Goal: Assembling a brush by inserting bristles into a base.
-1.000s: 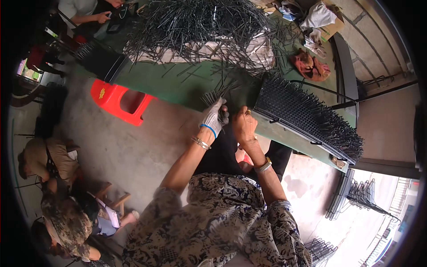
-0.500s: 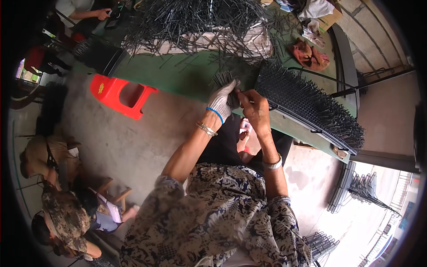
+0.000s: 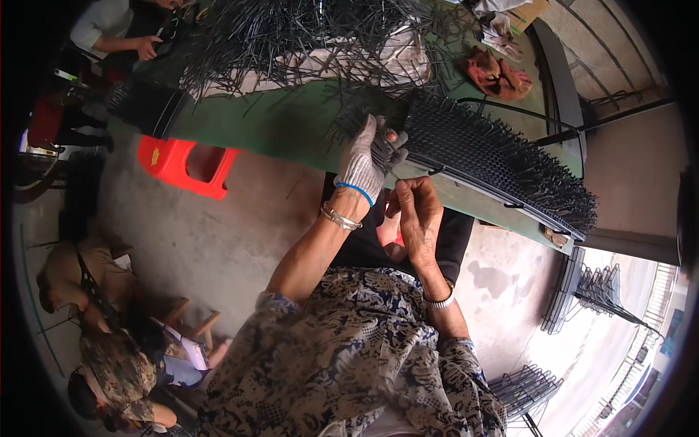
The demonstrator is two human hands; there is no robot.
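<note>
My left hand (image 3: 366, 162), in a white knitted glove with dark grey fingers, is closed around a bunch of thin black rods (image 3: 348, 124) over the green table's front edge. The rods' tips poke out beyond the glove on its left. Bare and just below it, my right hand (image 3: 419, 218) has thumb and forefinger pinched together; whatever lies between them is too small to make out. To the right of both hands lies a long black perforated panel (image 3: 466, 142), with many short black rods standing along its far side.
A large heap of black rods (image 3: 291, 36) lies on pale cloth (image 3: 255, 79) on the green table (image 3: 251, 120). A red-brown cloth (image 3: 496, 75) is farther right. Below stands a red plastic stool (image 3: 158, 164). Other people sit at left; black wire racks (image 3: 526, 390) are lower right.
My right hand has drawn back from the left hand toward my body, and its fingers now pinch apart from it. My left hand has turned, showing more of its grey fingers.
</note>
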